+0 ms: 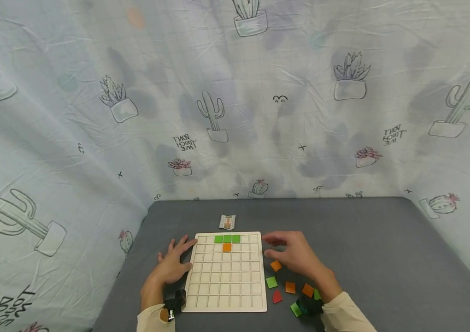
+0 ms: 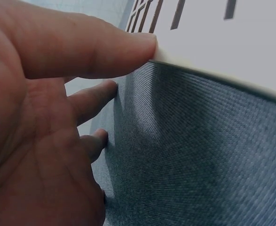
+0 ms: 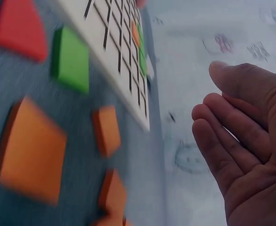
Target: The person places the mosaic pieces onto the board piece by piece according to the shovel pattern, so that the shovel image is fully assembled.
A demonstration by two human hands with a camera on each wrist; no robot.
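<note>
A pale wooden grid board [image 1: 229,275] lies on the grey table. Three green square tiles [image 1: 227,239] sit side by side in its far row, and an orange tile [image 1: 226,247] fills the cell below the middle one. My left hand [image 1: 170,265] rests along the board's left edge with fingers spread; in the left wrist view its thumb [image 2: 128,52] touches the edge. Off the board's far right corner hovers my right hand [image 1: 295,251], fingers loosely bent and holding nothing. Nearest to it on the table is a loose orange tile [image 1: 276,265].
More loose tiles lie right of the board: a green tile [image 1: 271,282], a red piece with a curved side [image 1: 277,296], and several orange and green ones near the right wrist. Beyond the board lies a small printed card [image 1: 227,222]. A cactus-print cloth [image 1: 260,115] hangs behind the table.
</note>
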